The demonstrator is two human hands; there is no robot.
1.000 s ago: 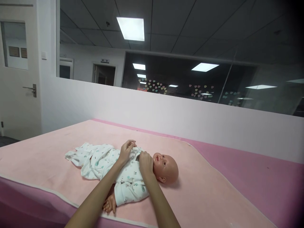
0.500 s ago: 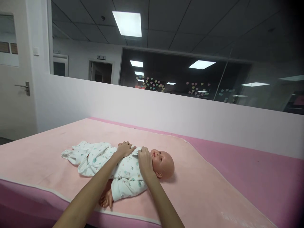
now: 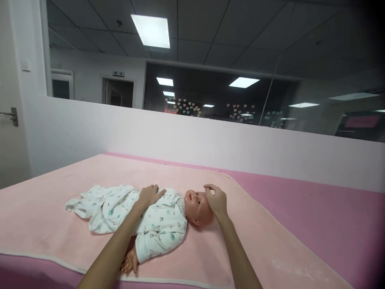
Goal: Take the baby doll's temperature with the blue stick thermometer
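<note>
A baby doll [image 3: 199, 208] lies on its back with its head to the right, dressed in a white printed outfit [image 3: 161, 222]. Flat on the doll's belly rests my left hand [image 3: 150, 195], its fingers stretched over the cloth. My right hand [image 3: 217, 200] is at the crown of the doll's head, the thumb and fingers apart in a loose curve with nothing between them. Whether the palm touches the head I cannot tell. One bare doll hand [image 3: 130, 261] sticks out of the near sleeve, beside my left forearm.
Under the doll spreads a peach-coloured pad [image 3: 258, 241] with a pale edging, over a pink mattress [image 3: 313, 216]. Behind it runs a low white wall [image 3: 210, 140] below a wide glass window [image 3: 216, 90]. A door [image 3: 12, 140] with a handle stands at far left.
My right hand has left the doll's collar and moved right to the crown of its head, its fingers opening. My left hand stays on the belly. The view has swung slightly to the right.
</note>
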